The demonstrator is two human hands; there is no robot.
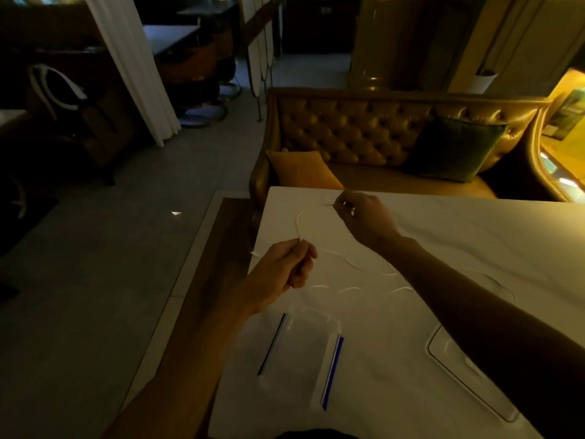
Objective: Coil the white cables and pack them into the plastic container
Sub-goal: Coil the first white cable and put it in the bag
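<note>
Where light fades — white cable [299, 224], perhaps between both hands.

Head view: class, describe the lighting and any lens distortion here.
Head view: dim overall, with warm yellow light at far right; the white cable barely stands out on the pale table; wide-angle bending curves the table edges; both hands are dark.

smooth matt white table [459, 236]; clear glossy plastic container [300, 353] with blue clips; thin white cable [299, 223]; tufted shiny leather sofa [354, 128]
</note>
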